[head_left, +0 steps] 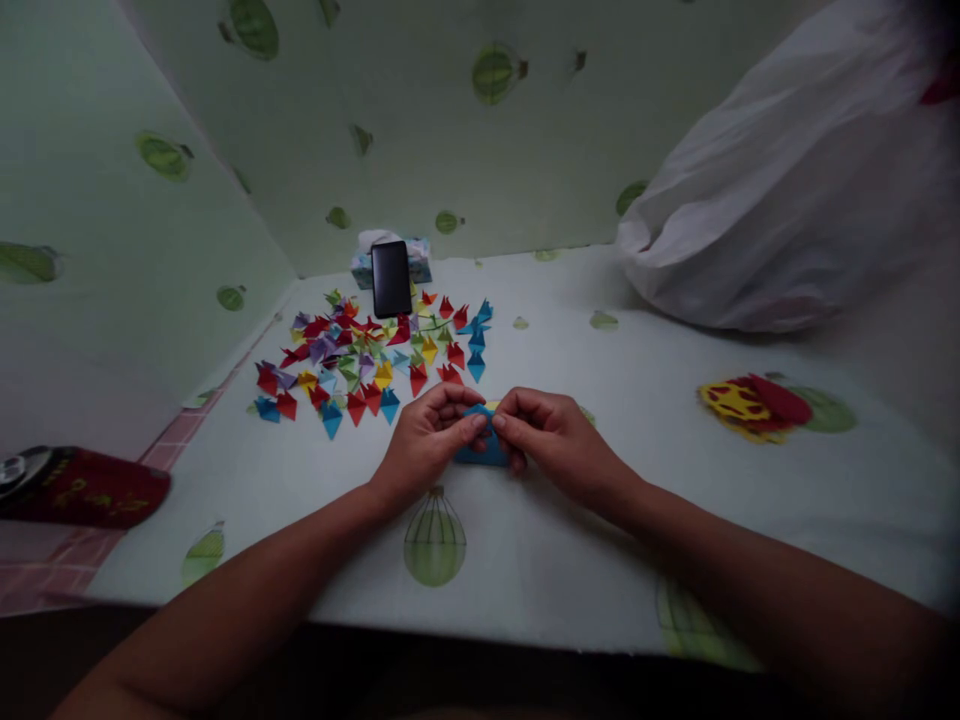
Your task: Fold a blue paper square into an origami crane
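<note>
My left hand (pixel 442 425) and my right hand (pixel 547 430) meet at the middle of the table. Both are closed, pinching a small piece of blue origami paper (pixel 480 411) between thumbs and fingers. The fingers hide much of it, so its exact fold cannot be told. Right below the hands lies more blue paper (pixel 484 453), with a bit of yellow showing behind the fingertips. Beyond my left hand spreads a crowd of small folded paper cranes (pixel 373 397) in red, blue, yellow, green and purple.
A black phone (pixel 391 280) leans on a tissue box (pixel 363 270) by the back wall. A red can (pixel 90 488) lies on its side at the left. Yellow and red cut-out pieces (pixel 735 402) rest on the right, below a large white plastic bag (pixel 742 200).
</note>
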Motion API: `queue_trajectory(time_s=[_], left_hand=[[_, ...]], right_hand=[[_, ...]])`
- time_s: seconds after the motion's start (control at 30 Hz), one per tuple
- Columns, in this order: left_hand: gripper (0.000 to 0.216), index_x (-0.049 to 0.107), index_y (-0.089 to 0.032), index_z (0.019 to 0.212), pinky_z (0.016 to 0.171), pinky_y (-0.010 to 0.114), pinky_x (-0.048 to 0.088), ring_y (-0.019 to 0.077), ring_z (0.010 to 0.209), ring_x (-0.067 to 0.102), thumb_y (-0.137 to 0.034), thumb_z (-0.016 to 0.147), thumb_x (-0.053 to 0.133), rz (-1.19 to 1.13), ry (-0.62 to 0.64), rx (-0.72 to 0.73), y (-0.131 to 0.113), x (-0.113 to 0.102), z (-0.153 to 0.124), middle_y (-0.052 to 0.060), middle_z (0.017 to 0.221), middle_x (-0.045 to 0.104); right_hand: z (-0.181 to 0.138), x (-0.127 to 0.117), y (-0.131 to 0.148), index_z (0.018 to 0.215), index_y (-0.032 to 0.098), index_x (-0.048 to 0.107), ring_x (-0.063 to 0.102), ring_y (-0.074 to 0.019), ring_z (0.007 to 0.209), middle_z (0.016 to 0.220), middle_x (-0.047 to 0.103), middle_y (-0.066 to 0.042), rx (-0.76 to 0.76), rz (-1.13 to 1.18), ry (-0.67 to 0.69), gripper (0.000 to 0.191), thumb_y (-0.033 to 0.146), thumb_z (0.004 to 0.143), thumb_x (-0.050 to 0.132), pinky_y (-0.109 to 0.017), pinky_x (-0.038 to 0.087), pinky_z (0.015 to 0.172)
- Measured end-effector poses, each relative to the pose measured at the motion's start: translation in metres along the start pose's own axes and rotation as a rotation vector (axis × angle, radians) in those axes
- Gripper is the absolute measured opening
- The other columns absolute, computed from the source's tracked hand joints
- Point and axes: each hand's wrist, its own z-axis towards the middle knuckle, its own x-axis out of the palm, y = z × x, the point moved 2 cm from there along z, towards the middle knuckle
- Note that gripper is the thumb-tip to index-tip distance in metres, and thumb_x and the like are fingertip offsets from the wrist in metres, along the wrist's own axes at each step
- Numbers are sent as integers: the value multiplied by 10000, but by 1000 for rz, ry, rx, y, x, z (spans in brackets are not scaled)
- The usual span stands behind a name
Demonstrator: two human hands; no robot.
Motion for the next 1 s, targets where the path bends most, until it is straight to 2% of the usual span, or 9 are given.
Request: queue_trajectory(time_s=[0.17, 0.33, 0.5, 0.6, 0.83, 1.0], left_hand=[[246, 609, -168, 892, 596, 232, 530, 112, 575, 653, -278, 759, 785, -21, 16, -30, -1, 1, 0, -19, 671, 676], [214, 607, -162, 842, 619, 227, 524, 108, 614, 654, -261, 758, 777, 10, 43, -41, -1, 0, 2, -15, 698, 669], [224, 615, -161, 853, 664, 234, 541, 112, 673, 663, -246, 746, 793, -4, -11, 3, 0, -1, 2, -8, 738, 672], [231, 621, -165, 878, 685, 237, 550, 114, 694, 669, -220, 736, 795, -11, -12, 20, 0, -1, 2, -6, 768, 675], [181, 653, -168, 857, 645, 249, 555, 125, 635, 678, -228, 739, 776, -55, 20, -54, 2, 1, 1, -6, 731, 692], [185, 669, -162, 842, 596, 222, 527, 104, 579, 657, -217, 706, 782, -149, -56, -141, 5, -2, 3, -18, 721, 683]], right_hand=[[0, -1, 1, 684, 188, 554, 502, -87, 470, 598, 578, 27, 20, -24, 10, 211, 326, 832, 618, -232, 414, 462], [3, -5, -1, 686, 189, 567, 473, -82, 429, 524, 533, 49, 72, -83, 77, 174, 288, 823, 609, -223, 363, 442], [5, -4, -2, 781, 188, 571, 543, -92, 494, 656, 607, 32, 40, 29, 35, 126, 291, 806, 639, -242, 419, 497], [5, -3, -2, 856, 201, 566, 558, -102, 515, 658, 618, 40, 7, 85, 16, 129, 252, 782, 658, -247, 428, 517], [4, -3, -1, 777, 199, 573, 543, -103, 520, 615, 594, 43, -15, 85, -1, 63, 202, 756, 632, -252, 422, 528], [5, -5, 0, 850, 191, 617, 560, -114, 586, 697, 623, 20, -68, 5, 53, 67, 216, 789, 631, -266, 441, 578]])
